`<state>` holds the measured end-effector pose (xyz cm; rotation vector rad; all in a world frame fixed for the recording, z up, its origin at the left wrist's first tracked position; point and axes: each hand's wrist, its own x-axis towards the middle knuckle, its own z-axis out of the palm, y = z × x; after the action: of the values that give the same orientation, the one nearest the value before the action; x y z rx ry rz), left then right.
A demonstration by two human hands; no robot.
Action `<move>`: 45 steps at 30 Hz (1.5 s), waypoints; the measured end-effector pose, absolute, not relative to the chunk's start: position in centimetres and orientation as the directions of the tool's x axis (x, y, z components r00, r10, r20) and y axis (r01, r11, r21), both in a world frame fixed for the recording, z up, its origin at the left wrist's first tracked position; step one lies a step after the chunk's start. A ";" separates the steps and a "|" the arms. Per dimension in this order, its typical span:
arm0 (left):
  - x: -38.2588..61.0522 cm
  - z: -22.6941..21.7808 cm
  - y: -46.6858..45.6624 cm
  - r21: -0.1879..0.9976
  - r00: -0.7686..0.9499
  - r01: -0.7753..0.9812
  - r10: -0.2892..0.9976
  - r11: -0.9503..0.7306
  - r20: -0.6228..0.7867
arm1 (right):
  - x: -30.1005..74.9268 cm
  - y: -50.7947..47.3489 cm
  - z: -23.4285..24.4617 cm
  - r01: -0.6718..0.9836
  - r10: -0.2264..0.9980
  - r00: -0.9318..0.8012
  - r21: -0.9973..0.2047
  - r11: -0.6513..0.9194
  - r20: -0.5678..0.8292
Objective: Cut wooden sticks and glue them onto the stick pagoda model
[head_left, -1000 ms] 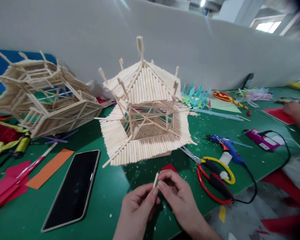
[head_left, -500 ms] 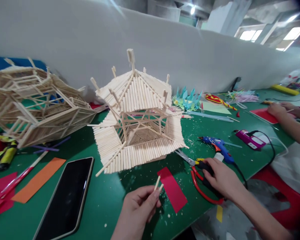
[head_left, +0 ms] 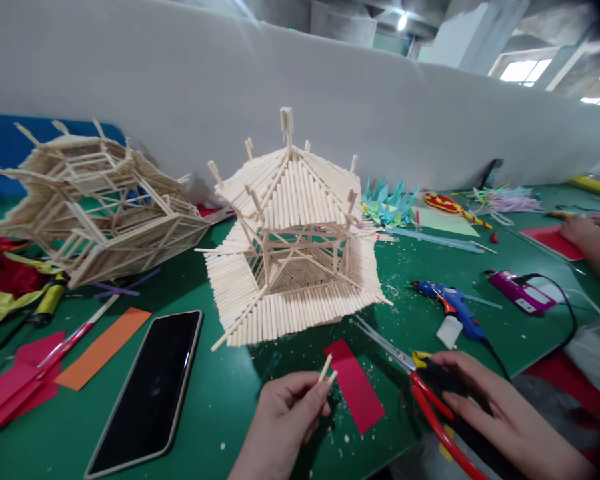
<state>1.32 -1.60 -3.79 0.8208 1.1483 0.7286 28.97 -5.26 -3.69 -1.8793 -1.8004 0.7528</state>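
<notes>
My left hand [head_left: 293, 413] pinches two short, thin wooden sticks [head_left: 326, 368] between thumb and fingers, above the table's near edge. My right hand [head_left: 495, 400] is closed around the black handle of a tool with yellow parts [head_left: 422, 360]; its jaws are hard to make out. Against it are scissors [head_left: 387, 347] with long silver blades and red handles, angled to the upper left. Ahead of both hands stands a pavilion model [head_left: 295, 310] of wooden sticks, with a two-tiered roof. A red paper strip [head_left: 357, 390] lies between my hands.
A second stick model [head_left: 130, 247] stands at left. Nearer lie a phone [head_left: 147, 393], an orange paper strip [head_left: 105, 348] and red paper. To the right are a blue glue gun [head_left: 450, 307] and a purple power strip [head_left: 520, 293]. Another person's hand [head_left: 583, 233] is at far right.
My right hand has drawn the black-handled tool and the red-handled scissors nearer to me. The left hand still pinches the sticks. The view has shifted left.
</notes>
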 end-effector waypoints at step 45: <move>-0.4 -4.5 -1.9 0.943 0.264 0.301 0.963 -0.142 0.061 | 21.4 -5.8 -1.9 0.538 0.945 -0.198 -0.835 -0.116 -0.259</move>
<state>-0.43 -1.87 -4.50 1.6304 1.1887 0.9194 21.36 -5.76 -1.86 -1.6350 -1.7276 1.2563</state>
